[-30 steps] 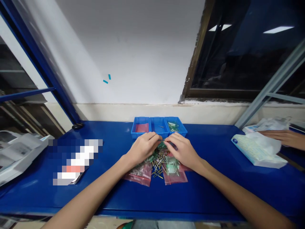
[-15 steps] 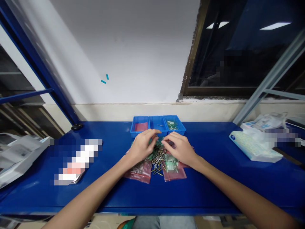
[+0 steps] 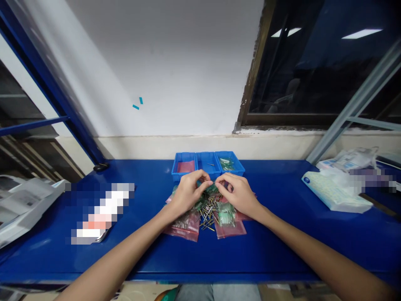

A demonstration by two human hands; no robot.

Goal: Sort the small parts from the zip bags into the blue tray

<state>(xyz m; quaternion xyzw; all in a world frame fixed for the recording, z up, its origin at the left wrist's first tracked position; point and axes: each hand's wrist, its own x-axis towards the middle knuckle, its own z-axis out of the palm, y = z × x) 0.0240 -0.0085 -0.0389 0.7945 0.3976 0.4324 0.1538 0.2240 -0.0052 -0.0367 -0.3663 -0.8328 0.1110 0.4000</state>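
My left hand (image 3: pixel 190 190) and my right hand (image 3: pixel 235 190) meet above the pile, thumbs and fingertips pinched together. Between the fingertips runs a thin metal pin (image 3: pixel 213 182), too small to make out fully. Below lies a loose heap of thin silver and gold metal pins (image 3: pixel 208 211). Pink zip bags surround it: one bag (image 3: pixel 188 228) at the left, partly under my left forearm, and another pink bag (image 3: pixel 232 230) at the right. A clear packet with greenish contents (image 3: pixel 226 215) rests on the right one. My hands hide part of the heap.
Behind my hands stand three joined blue bins: the left bin (image 3: pixel 174 170) holds pink bags, the middle bin (image 3: pixel 205 158) a pin, the right bin (image 3: pixel 239 170) green packets. A tissue pack (image 3: pixel 335 194) lies right; a pixelated object (image 3: pixel 103 211) lies left on the blue table (image 3: pixel 266 259).
The hands have drawn closer, and the fingertips now meet at the thin pin. My right fingers have curled in more. The bins and bags stay about where they were.
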